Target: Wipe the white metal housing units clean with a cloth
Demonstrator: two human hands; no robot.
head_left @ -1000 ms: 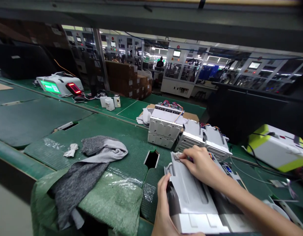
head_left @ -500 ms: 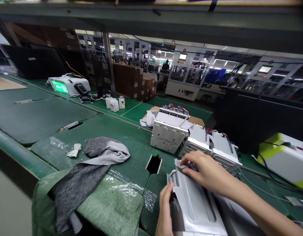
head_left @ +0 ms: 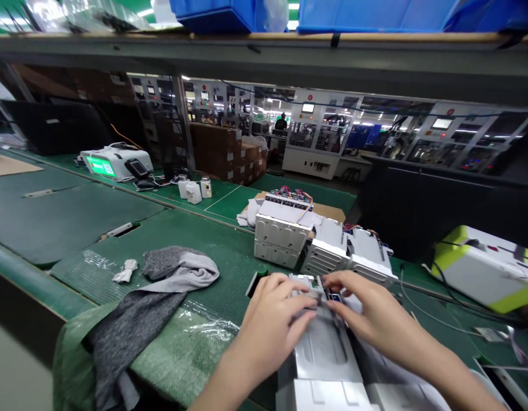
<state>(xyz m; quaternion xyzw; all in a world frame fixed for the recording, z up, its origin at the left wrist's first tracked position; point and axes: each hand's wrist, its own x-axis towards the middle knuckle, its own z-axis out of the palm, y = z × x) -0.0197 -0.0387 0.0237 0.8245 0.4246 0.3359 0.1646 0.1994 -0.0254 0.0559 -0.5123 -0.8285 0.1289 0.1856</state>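
Note:
A long grey-white plastic unit (head_left: 326,354) lies lengthwise on the green bench in front of me. Both hands work at its far end. My left hand (head_left: 274,311) has its fingers curled and pressed on the top end of the unit. My right hand (head_left: 366,311) meets it from the right, fingertips pinched at the same spot near a small blue connector (head_left: 334,297). What the fingertips hold is too small to make out.
Behind the hands stand similar white units with coloured wires (head_left: 285,228) (head_left: 347,254). Grey cloths (head_left: 161,285) and a small white rag (head_left: 125,270) lie left on the green mat (head_left: 229,268). A yellow-white device (head_left: 482,265) sits right. A green-lit device (head_left: 113,162) and small bottles (head_left: 193,187) stand far left.
My left hand has left the unit's near left side and moved up to its far end beside the right hand. The view has tilted up, showing blue bins on the shelf above.

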